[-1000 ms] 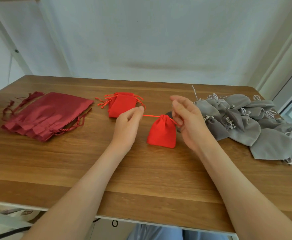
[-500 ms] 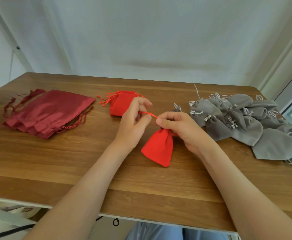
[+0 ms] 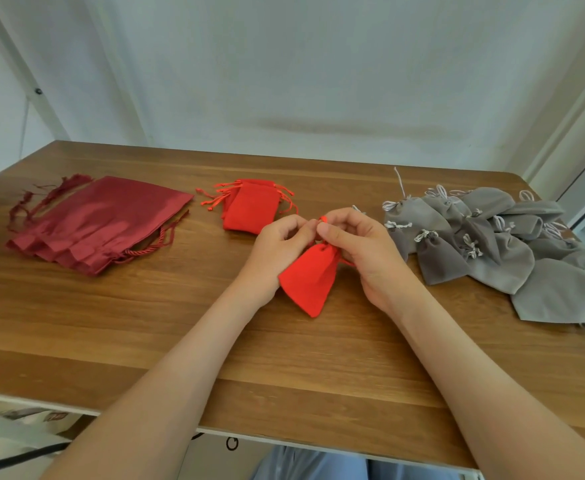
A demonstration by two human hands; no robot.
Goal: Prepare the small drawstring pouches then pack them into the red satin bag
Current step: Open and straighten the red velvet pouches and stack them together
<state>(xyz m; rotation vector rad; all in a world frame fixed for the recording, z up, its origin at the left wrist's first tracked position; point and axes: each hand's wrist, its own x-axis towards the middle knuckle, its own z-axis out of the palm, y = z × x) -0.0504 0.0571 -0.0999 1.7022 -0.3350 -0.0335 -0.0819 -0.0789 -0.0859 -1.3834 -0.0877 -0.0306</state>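
A small red drawstring pouch (image 3: pixel 310 280) hangs tilted just above the table's middle, its mouth drawn closed. My left hand (image 3: pixel 277 249) and my right hand (image 3: pixel 360 249) meet above it, fingertips pinching its red cords together. A small stack of flat red pouches (image 3: pixel 251 211) lies behind my left hand. Dark red satin bags (image 3: pixel 100 220) lie stacked at the left.
A heap of several grey drawstring pouches (image 3: pixel 498 244) with white cords covers the right side of the wooden table (image 3: pixel 145 323), reaching its right edge. A white wall stands behind the table. The near table edge runs under my forearms.
My hands pulled the cords apart a second ago, then came together above the pouch. The pouch has lifted, swung and tilted to the lower left.
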